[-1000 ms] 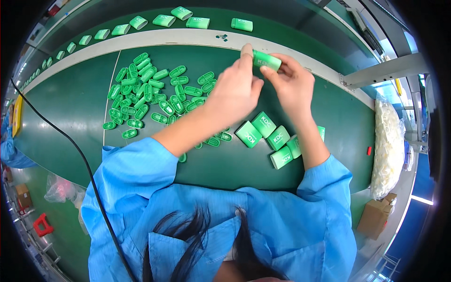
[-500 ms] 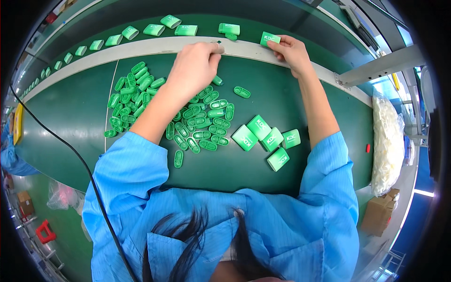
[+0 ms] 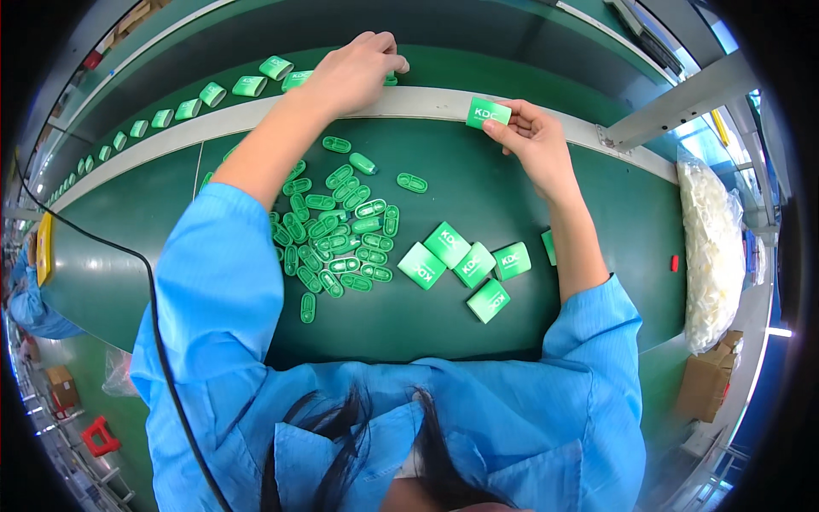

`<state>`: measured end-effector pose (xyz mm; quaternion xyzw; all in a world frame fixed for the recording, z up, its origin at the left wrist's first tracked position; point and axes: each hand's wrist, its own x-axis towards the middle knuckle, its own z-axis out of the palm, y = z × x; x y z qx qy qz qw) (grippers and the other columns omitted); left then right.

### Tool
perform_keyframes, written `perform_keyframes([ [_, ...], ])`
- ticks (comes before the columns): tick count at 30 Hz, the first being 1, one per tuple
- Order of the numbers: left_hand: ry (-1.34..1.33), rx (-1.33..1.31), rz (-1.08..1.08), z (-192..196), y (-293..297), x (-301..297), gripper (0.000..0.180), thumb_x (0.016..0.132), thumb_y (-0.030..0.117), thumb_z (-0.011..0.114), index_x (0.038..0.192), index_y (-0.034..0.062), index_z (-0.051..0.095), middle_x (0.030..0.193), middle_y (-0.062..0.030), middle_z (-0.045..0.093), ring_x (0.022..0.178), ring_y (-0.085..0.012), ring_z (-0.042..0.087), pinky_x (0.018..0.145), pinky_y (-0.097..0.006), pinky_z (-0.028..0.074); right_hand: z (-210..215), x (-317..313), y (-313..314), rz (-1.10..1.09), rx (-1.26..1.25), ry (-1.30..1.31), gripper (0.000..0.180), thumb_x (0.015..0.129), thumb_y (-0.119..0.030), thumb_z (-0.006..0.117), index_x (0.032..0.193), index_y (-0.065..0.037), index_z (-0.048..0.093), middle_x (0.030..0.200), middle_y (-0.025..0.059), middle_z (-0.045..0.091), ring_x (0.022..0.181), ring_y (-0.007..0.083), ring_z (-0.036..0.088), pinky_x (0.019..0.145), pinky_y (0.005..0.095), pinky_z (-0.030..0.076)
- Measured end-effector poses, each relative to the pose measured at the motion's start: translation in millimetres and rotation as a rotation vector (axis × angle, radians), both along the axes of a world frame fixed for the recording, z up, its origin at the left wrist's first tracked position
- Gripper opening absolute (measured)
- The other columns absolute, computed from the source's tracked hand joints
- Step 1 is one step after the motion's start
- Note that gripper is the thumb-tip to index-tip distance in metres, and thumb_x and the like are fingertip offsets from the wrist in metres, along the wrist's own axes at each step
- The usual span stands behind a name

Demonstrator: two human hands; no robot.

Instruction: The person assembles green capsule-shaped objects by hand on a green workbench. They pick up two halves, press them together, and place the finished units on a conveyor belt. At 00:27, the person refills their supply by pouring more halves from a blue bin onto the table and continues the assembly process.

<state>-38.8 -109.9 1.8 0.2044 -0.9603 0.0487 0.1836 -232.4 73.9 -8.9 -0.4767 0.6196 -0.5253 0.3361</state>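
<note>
Beyond the white rail (image 3: 426,102), my left hand (image 3: 358,72) reaches over the far strip with its fingers curled down together. Whatever its fingertips grip is hidden; a bit of a green piece (image 3: 390,78) shows just under them. In my right hand (image 3: 533,141), a small flat green box (image 3: 486,112) is pinched between thumb and fingers above the rail. Many small oval green plastic pieces (image 3: 344,265) lie in a loose pile under and beside my left forearm. One oval piece (image 3: 412,183) lies apart from them. Several green boxes (image 3: 446,245) sit in a cluster nearer to me.
A row of green boxes (image 3: 249,86) runs along the far strip, off to the left. Another green box (image 3: 548,246) is partly behind my right forearm. A bag of whitish pieces (image 3: 711,256) stands at the right edge. A black cable (image 3: 152,282) hangs at the left.
My left hand has moved from the rail farther over the far strip and now covers the box there. My right hand keeps its box, now slightly lower and turned. The whole view has shifted a little.
</note>
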Motion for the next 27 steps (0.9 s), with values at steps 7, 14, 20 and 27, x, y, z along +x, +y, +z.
perform_keyframes([
  [7, -0.349, -0.086, -0.168, 5, -16, -5, 0.022, 0.073, 0.000, 0.057, 0.092, 0.0065, 0.063, 0.093, -0.0057, 0.052, 0.098, -0.0211, 0.051, 0.078, -0.033, 0.050, -9, -5, 0, 0.007, 0.003, -0.060, 0.029, 0.078, -0.016, 0.070, 0.101, -0.003, 0.061, 0.087, 0.0008, 0.064, 0.077, 0.0056, 0.058, 0.062, 0.0207, 0.043],
  [14, -0.296, -0.045, -0.152, -3, -23, 19, 0.016, 0.079, 0.007, 0.057, 0.094, 0.0059, 0.061, 0.091, -0.0075, 0.059, 0.089, -0.0256, 0.057, 0.079, -0.035, 0.048, -10, -3, 0, 0.008, 0.032, -0.030, 0.029, 0.078, -0.016, 0.070, 0.103, -0.003, 0.061, 0.088, 0.0003, 0.064, 0.078, 0.0055, 0.058, 0.062, 0.0204, 0.043],
  [20, 0.217, 0.182, 0.035, -4, -39, 57, 0.016, 0.083, 0.015, 0.057, 0.094, 0.0070, 0.065, 0.091, -0.0099, 0.065, 0.079, -0.0252, 0.064, 0.074, -0.035, 0.051, -12, -4, -1, 0.009, 0.026, -0.038, 0.030, 0.078, -0.016, 0.070, 0.103, -0.004, 0.061, 0.089, 0.0005, 0.065, 0.078, 0.0053, 0.058, 0.062, 0.0202, 0.043],
  [27, -0.004, 0.253, 0.553, 3, -43, 34, 0.020, 0.075, 0.025, 0.067, 0.089, 0.0106, 0.070, 0.082, -0.0080, 0.068, 0.079, -0.0248, 0.065, 0.074, -0.033, 0.051, -16, -6, 0, 0.026, 0.046, -0.037, 0.030, 0.078, -0.016, 0.070, 0.104, -0.003, 0.061, 0.089, 0.0005, 0.065, 0.078, 0.0052, 0.058, 0.062, 0.0199, 0.043],
])
